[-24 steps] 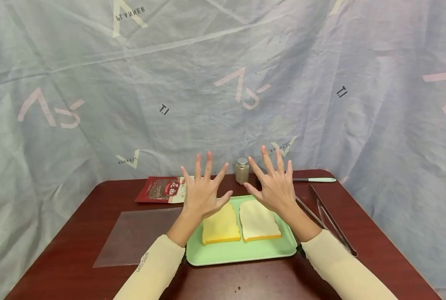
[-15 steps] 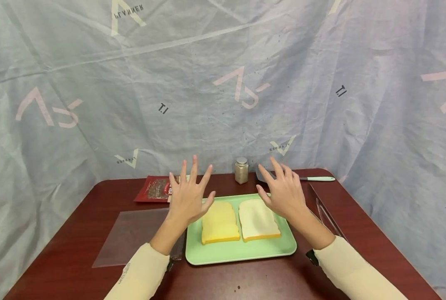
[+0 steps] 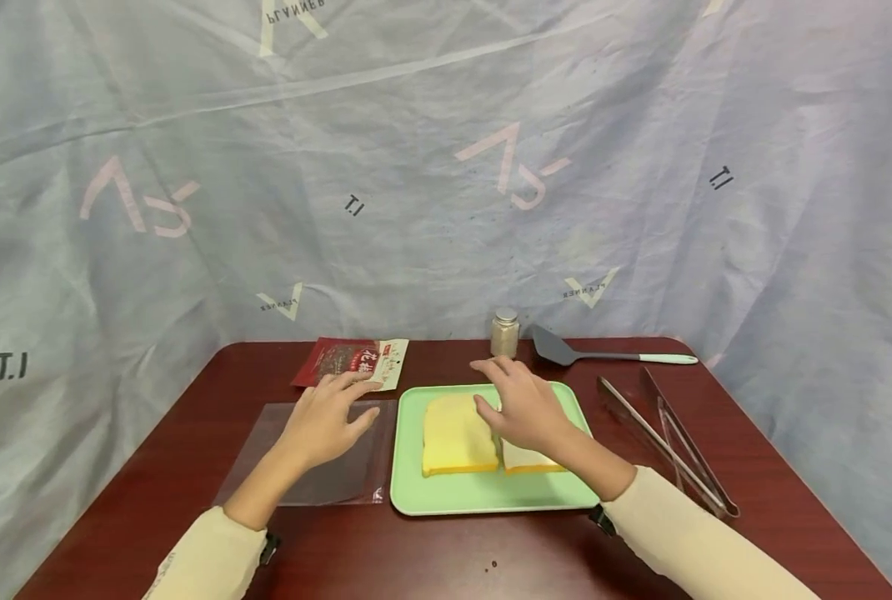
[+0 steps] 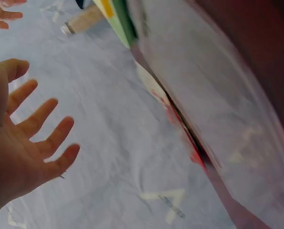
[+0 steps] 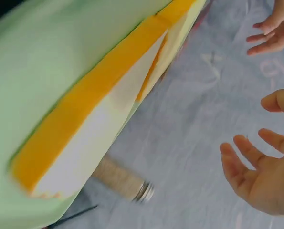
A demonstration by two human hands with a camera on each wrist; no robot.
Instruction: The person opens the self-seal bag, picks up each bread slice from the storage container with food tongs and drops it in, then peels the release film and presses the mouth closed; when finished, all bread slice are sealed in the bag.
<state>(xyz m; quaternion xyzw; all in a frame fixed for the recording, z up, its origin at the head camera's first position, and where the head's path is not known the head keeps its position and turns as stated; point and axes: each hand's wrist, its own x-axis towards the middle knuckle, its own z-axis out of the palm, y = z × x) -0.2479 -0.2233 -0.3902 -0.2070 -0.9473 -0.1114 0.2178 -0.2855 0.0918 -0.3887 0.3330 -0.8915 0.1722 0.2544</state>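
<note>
My left hand (image 3: pixel 326 421) hovers over a clear plastic bag (image 3: pixel 281 450) lying left of a green tray (image 3: pixel 483 500). Its fingers are apart and loosely bent, with nothing in them, as the left wrist view also shows of the hand (image 4: pixel 27 138). Above the tray floats my right hand (image 3: pixel 524 408), its fingers relaxed and holding nothing. It partly hides the white bread slice (image 3: pixel 528 460). Beside that slice lies a yellower bread slice (image 3: pixel 457 437). In the right wrist view the right hand (image 5: pixel 266 176) is apart from the white slice (image 5: pixel 91 143).
Behind the bag lies a red and white packet (image 3: pixel 348 360). A small glass jar (image 3: pixel 504 335) with a metal lid stands at the back, next to a grey spatula (image 3: pixel 554 347) with a pale handle. Metal tongs (image 3: pixel 674 446) lie right of the tray. A grey cloth (image 3: pixel 416 167) hangs behind the table.
Both hands have come lower and their spread fingers have relaxed. The left hand has moved left, away from the tray to over the bag; the right hand now covers part of the white slice.
</note>
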